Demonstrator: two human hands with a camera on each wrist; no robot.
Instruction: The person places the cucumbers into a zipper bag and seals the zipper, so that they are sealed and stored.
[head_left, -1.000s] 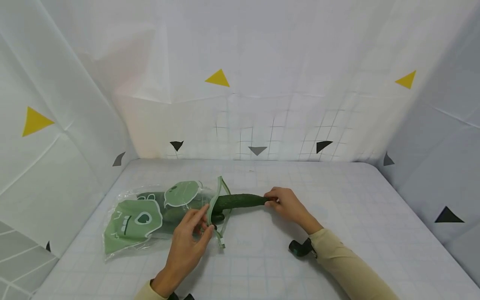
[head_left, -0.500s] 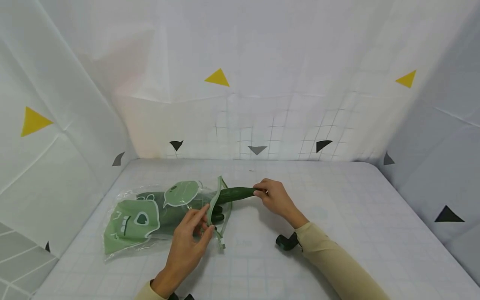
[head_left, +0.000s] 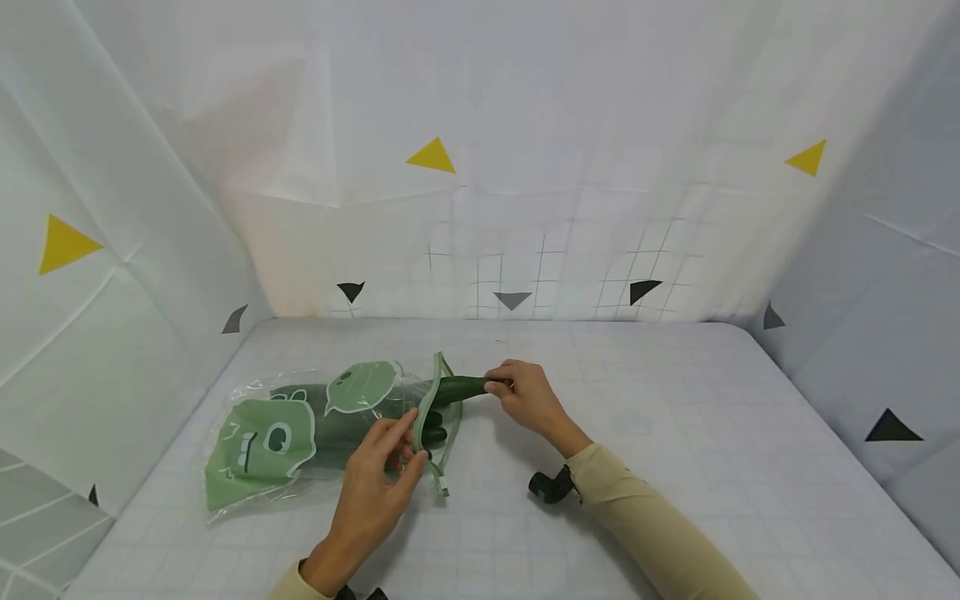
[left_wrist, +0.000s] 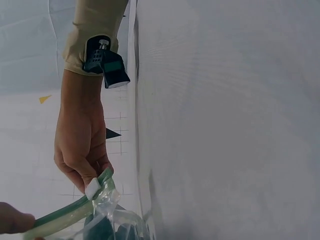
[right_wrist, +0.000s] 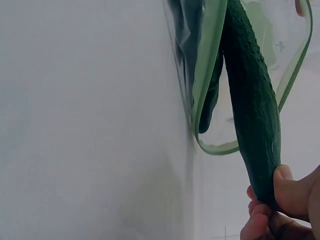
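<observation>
In the head view, a clear zipper bag (head_left: 345,450) with green cartoon print lies on its side, its mouth facing right. Two dark green cucumber ends (head_left: 433,435) show inside the mouth. My left hand (head_left: 378,483) pinches the near side of the green zip edge. My right hand (head_left: 528,400) grips a cucumber (head_left: 462,388) by its outer tip, and its other end is inside the bag. In the right wrist view, thumb and fingers hold the cucumber's tip (right_wrist: 265,187). A white zip slider (left_wrist: 92,189) hangs at the mouth's near end, partly covering the right hand in the left wrist view.
A white table (head_left: 675,500) with faint grid lines carries the bag on its left side. White sheeting (head_left: 525,125) with yellow and black triangles encloses the back and sides. A small dark camera (head_left: 551,485) is strapped at the right wrist.
My right hand has moved left and slightly back, pushing the cucumber deeper into the bag; less of it sticks out. My left hand stays at the bag's mouth.
</observation>
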